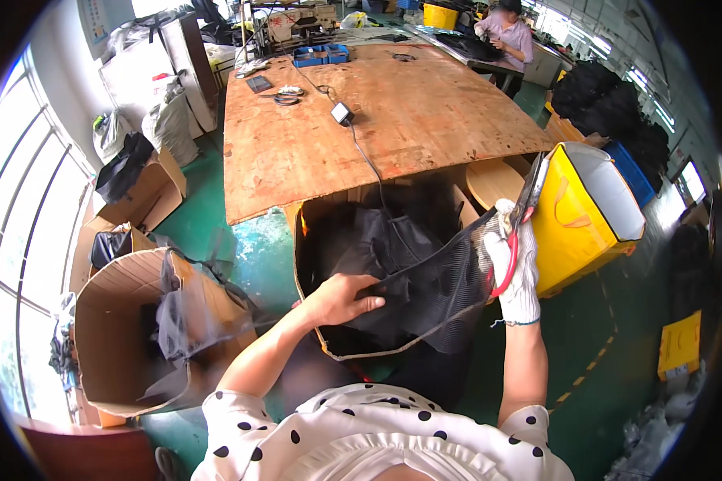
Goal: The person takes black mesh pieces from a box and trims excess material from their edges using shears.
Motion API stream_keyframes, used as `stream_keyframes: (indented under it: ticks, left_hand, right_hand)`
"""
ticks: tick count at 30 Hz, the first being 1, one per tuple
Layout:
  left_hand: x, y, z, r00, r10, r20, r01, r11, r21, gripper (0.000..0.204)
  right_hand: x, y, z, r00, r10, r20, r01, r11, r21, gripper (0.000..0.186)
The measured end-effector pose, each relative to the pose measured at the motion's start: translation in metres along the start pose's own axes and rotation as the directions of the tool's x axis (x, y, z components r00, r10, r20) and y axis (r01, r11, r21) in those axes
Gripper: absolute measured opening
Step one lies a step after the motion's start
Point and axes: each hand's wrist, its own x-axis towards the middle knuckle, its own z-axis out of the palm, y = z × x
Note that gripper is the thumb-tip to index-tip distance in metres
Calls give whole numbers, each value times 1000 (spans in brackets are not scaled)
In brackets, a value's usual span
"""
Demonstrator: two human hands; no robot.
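Note:
My left hand has its fingers curled at the edge of a dark mesh piece, holding it over a cardboard box full of dark fabric. My right hand, in a white knitted glove, grips red-handled scissors and the right end of the mesh, with the blades pointing up and away. A thin black cable runs from the wooden table down over the box. Some fingertips are hidden in the mesh.
At right stand a yellow insulated box, blue crate and dark piles. At left are cardboard boxes with mesh and white sacks. A co-worker handles black material beyond the table, which carries a small device and trays.

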Motion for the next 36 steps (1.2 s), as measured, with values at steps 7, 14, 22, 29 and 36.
stream_keyframes:
  ticks: [7,14,22,29,36]
  left_hand:
    - [13,-5,2,951,-114,286,286,673,-682,20]
    - [22,-8,-1,961,128,244,242,38,-970,39]
    - [20,-11,30,950,84,302,312,-334,-889,57]
    - [19,-24,20,984,-52,172,158,-214,-964,66]
    - [25,-21,20,984,66,167,172,-83,-982,62]
  right_hand:
    - [-3,-16,-32,968,221,117,-220,975,-22,43]
    - [-6,-3,-30,977,162,135,-165,986,10,44]
    - [6,76,-11,889,328,319,-451,516,728,11]
    - [-58,27,-74,934,334,126,-319,622,715,26]
    - [-113,-13,-48,199,224,954,-854,-439,281,16]
